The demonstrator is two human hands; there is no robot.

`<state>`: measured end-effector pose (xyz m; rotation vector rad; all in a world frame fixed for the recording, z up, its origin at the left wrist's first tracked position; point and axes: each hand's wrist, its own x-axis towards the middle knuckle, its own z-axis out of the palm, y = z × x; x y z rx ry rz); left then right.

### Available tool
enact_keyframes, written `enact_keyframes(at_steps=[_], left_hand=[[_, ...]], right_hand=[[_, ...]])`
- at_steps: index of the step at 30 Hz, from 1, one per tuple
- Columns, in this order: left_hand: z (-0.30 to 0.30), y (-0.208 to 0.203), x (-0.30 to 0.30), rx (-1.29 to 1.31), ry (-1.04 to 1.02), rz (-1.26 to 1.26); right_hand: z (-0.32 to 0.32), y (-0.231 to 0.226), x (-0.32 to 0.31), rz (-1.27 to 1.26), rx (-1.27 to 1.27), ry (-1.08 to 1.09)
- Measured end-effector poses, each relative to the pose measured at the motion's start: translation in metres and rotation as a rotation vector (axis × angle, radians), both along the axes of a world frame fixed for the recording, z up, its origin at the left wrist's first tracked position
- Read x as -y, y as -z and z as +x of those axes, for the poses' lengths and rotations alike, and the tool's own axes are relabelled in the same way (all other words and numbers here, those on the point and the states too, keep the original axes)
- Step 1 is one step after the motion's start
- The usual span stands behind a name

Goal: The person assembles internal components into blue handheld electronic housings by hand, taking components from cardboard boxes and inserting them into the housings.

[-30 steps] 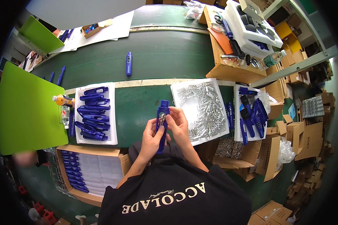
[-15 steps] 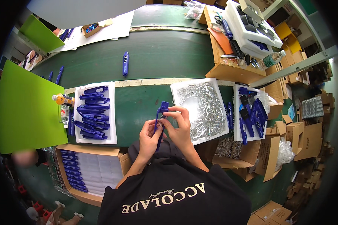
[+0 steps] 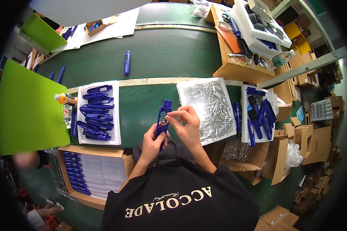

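Observation:
Over the near edge of the green table, my left hand [image 3: 153,141] grips the lower part of a long blue plastic housing [image 3: 166,105] with an oval slot, tilted upward. My right hand [image 3: 188,125] closes thumb and fingertips on a small shiny metal piece [image 3: 164,123] at the slot; its exact shape is hard to make out. To the left, a white foam tray [image 3: 116,115] holds several similar blue housings [image 3: 97,107]. On the right, near my right hand, lie many small wire-like metal parts [image 3: 216,111] in another white tray [image 3: 186,99].
A single blue housing [image 3: 127,63] lies on the green belt [image 3: 169,54] beyond. At right stand a tray of blue and black parts [image 3: 263,115] and a wooden shelf [image 3: 243,71]. A cardboard box [image 3: 128,164] sits lower left, near a green panel [image 3: 31,111].
The blue housing has turned so its slotted face now shows, with the metal piece visible at the slot. My right fingers have shifted slightly lower along it.

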<state>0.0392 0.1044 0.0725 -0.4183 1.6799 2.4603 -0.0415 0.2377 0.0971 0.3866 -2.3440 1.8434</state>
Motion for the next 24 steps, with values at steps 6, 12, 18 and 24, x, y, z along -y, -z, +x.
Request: enact_keyframes(at_steps=[6, 12, 18, 24], left_hand=[[0.001, -0.003, -0.002, -0.020, -0.007, -0.022], [0.003, -0.022, 0.001, 0.023, -0.001, -0.105], [0.002, -0.018, 0.002, 0.096, 0.004, -0.114], [0.001, -0.020, -0.002, 0.085, -0.011, -0.170]], right_hand=[[-0.003, 0.006, 0.000, 0.014, -0.007, -0.028], [0.005, -0.010, 0.005, 0.070, -0.054, -0.032], [0.012, 0.000, 0.009, 0.019, 0.020, -0.060], [0.025, 0.014, 0.023, -0.304, 0.121, -0.008]])
